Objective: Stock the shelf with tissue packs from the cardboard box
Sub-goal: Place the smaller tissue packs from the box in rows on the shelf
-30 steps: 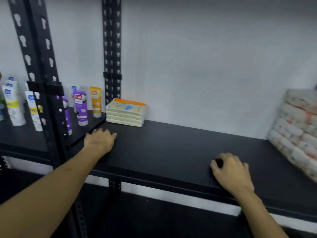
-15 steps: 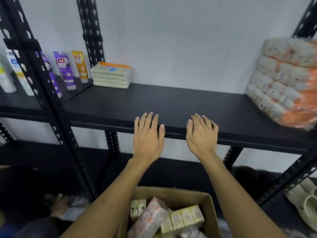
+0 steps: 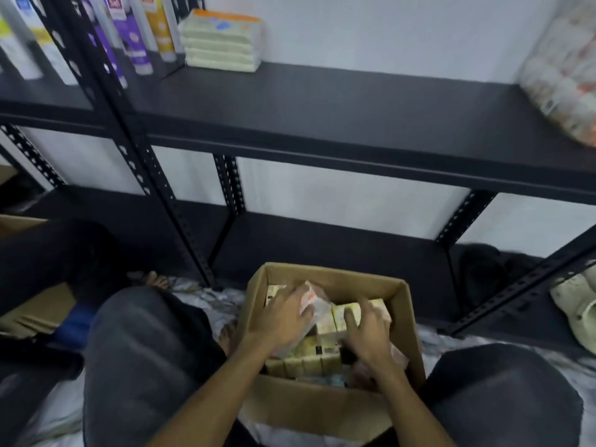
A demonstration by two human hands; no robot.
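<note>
An open brown cardboard box (image 3: 325,411) sat on the floor between the person's knees, which were clad in dark grey trousers (image 3: 138,366). The box held many small tissue packs: pale yellow-green wrapped tissue packs (image 3: 325,330) packed side by side, and a pinkish-white plastic-wrapped tissue pack (image 3: 309,300) lying tilted on top near the far left. Both hands were inside the box. The left hand (image 3: 280,321) lay over the pinkish-white pack, its fingers curled around it. The right hand (image 3: 367,333) rested on the yellow-green packs with fingers spread and bent over them; whether it gripped one could not be told, as the picture was blurred. Above, the long black metal shelf (image 3: 322,108) carried a stack of flat pale green tissue packs with an orange top (image 3: 222,43) at its far left, and a large clear-wrapped bundle of white and orange packs (image 3: 564,75) at its far right. Upright tubes, purple, yellow and white (image 3: 129,33), stood on the neighbouring shelf to the left.
</note>
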